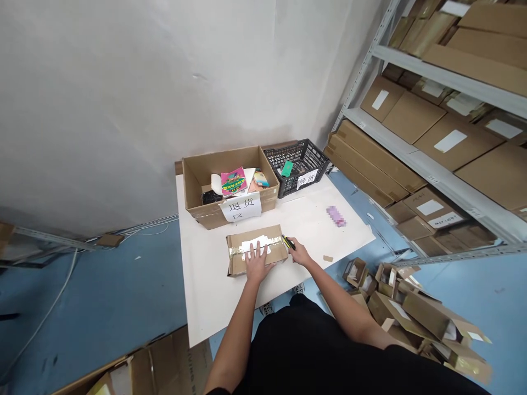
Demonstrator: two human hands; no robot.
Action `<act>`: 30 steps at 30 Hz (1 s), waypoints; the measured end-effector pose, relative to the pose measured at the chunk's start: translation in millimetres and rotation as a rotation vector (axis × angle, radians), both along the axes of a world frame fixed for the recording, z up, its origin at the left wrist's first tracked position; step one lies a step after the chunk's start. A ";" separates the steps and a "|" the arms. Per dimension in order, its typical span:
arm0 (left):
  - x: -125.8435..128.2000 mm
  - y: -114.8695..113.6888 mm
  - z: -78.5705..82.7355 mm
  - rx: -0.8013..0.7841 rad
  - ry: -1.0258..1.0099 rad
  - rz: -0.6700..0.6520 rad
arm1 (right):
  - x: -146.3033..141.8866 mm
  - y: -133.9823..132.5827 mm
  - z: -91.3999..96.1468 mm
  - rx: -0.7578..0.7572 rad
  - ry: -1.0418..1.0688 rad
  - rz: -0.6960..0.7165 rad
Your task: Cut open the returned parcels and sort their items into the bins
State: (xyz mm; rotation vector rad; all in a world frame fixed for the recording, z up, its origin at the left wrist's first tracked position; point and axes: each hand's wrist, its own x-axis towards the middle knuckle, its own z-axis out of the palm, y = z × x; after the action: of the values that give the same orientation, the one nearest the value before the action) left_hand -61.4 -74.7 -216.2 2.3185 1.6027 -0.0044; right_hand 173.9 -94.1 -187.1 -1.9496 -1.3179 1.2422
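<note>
A taped cardboard box (239, 266) with a white label on top lies flat on the white table (206, 307). My left hand (257, 264) rests on the top of this box with its fingers spread, partly over the label. In my right hand (300, 253) is a yellow and black box cutter (289, 242), its front end at the right edge of the box, where the tape runs. The fingers are wrapped round its handle. Whether the blade touches the tape is too small to tell.
Behind stand a large open carton (197, 211) of booklets and a black plastic crate (284, 188) holding a green item. A blurred purple item (336, 216) and a cardboard scrap (328, 258) lie on the table. Shelves of boxes (436, 131) rise rightward; opened cartons (395, 315) litter the floor.
</note>
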 end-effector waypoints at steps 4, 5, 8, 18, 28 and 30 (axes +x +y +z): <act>0.2 1.3 -3.7 -0.001 0.004 -0.003 | 2.4 7.9 8.0 -0.050 -0.041 0.050; -0.3 1.7 -5.1 0.001 0.007 -0.003 | 3.5 9.0 11.0 -0.066 -0.058 0.070; -0.7 2.3 -8.5 0.013 0.006 0.005 | 4.6 10.9 19.3 -0.074 -0.144 0.130; 3.0 -2.5 0.5 -0.030 0.006 0.028 | -2.1 -5.1 23.3 -0.014 -0.331 0.224; -25.2 21.7 17.8 -0.120 -0.062 0.021 | -4.6 -38.5 13.0 -0.013 -0.150 -0.239; -43.9 28.3 19.4 -0.050 -0.055 0.121 | -19.0 -44.3 0.2 0.005 -0.185 -0.258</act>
State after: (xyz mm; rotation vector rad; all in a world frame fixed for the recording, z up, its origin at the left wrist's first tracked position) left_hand -105.3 -46.4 -196.8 2.1625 1.6926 0.0469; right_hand 155.0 -138.4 -186.9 -2.1927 -1.1062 0.9536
